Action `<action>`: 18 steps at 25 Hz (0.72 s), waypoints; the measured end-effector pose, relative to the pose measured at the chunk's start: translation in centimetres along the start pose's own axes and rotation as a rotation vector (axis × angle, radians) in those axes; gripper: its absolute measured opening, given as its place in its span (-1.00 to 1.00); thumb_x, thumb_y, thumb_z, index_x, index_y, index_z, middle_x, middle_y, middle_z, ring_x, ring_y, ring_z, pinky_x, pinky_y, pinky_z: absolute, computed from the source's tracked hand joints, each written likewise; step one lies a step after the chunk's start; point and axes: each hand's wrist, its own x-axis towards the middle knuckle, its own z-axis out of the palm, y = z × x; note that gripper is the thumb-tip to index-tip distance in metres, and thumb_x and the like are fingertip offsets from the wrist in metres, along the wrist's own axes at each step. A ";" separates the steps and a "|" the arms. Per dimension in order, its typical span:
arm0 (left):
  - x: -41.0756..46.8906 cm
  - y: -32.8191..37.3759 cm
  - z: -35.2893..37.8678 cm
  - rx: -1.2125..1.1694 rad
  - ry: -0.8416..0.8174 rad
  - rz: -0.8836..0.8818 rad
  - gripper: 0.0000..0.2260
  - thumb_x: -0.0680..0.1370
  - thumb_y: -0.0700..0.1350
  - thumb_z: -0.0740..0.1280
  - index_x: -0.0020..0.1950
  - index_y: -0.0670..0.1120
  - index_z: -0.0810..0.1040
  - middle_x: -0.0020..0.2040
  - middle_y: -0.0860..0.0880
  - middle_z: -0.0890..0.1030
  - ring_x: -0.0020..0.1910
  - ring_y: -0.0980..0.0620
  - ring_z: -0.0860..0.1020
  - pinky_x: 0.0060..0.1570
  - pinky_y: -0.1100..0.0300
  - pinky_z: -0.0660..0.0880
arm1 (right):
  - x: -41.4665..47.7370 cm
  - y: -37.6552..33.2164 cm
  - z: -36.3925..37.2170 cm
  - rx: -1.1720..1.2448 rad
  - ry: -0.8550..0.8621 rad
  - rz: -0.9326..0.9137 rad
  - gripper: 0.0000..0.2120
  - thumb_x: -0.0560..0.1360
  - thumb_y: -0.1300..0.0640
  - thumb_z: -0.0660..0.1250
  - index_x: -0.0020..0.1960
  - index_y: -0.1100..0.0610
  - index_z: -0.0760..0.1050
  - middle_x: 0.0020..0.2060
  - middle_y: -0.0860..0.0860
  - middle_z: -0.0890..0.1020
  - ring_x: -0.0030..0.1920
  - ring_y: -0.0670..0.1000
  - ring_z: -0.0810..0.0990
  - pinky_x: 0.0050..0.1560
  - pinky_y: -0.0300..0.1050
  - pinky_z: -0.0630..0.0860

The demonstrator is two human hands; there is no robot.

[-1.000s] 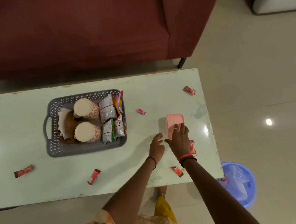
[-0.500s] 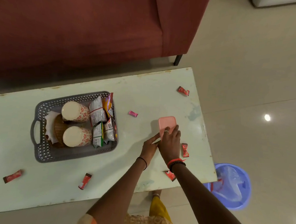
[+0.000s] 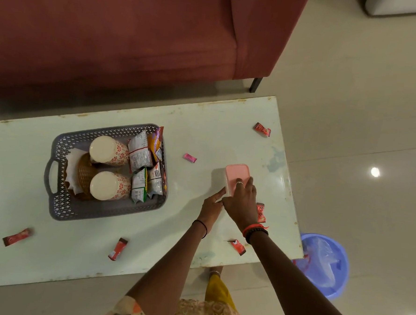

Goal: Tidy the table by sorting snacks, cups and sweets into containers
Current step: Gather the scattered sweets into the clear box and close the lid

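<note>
Pink box [image 3: 236, 171], rounded corners, held by right hand [image 3: 242, 201].

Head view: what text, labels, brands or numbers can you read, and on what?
Snack packets in the basket: printed labels, too small to read.
Red sweet wrappers: print blurred, unreadable.
Cups: floral pattern only, no text.
Pink box: no text visible.

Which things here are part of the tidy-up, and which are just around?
In the job: box, with left hand and right hand at it; loose sweets on the table; basket of cups and snack packets.
Just around: sofa, bin.
</note>
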 end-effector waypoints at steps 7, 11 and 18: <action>-0.2 0.8 -0.3 0.018 0.046 0.018 -0.63 0.57 -0.34 0.14 0.37 -0.15 0.39 0.40 -0.11 0.41 0.37 -0.06 0.39 0.39 0.11 0.31 | 0.9 1.3 -3.6 0.419 0.297 0.226 -0.76 0.49 0.35 0.15 0.14 0.33 0.41 0.02 0.30 0.56 -0.07 0.24 0.54 -0.10 -0.10 0.45; -0.6 0.5 -1.7 0.044 0.058 -0.005 -0.53 0.53 -0.43 0.04 0.39 -0.15 0.36 0.42 -0.07 0.38 0.37 0.00 0.38 0.18 0.39 0.30 | 2.5 1.8 -6.1 0.503 0.423 0.264 -0.72 0.49 0.35 0.15 0.18 0.31 0.45 0.06 0.28 0.60 -0.04 0.19 0.56 -0.13 -0.22 0.34; -1.3 -0.6 -4.5 0.015 0.078 0.002 -0.42 0.45 -0.51 -0.03 0.42 -0.17 0.30 0.45 -0.14 0.33 0.40 -0.10 0.34 0.41 0.08 0.27 | 9.6 -1.1 -7.2 0.818 0.250 0.256 -0.75 0.49 0.38 0.25 0.15 0.32 0.49 0.06 0.31 0.63 -0.08 0.18 0.63 -0.06 0.02 0.63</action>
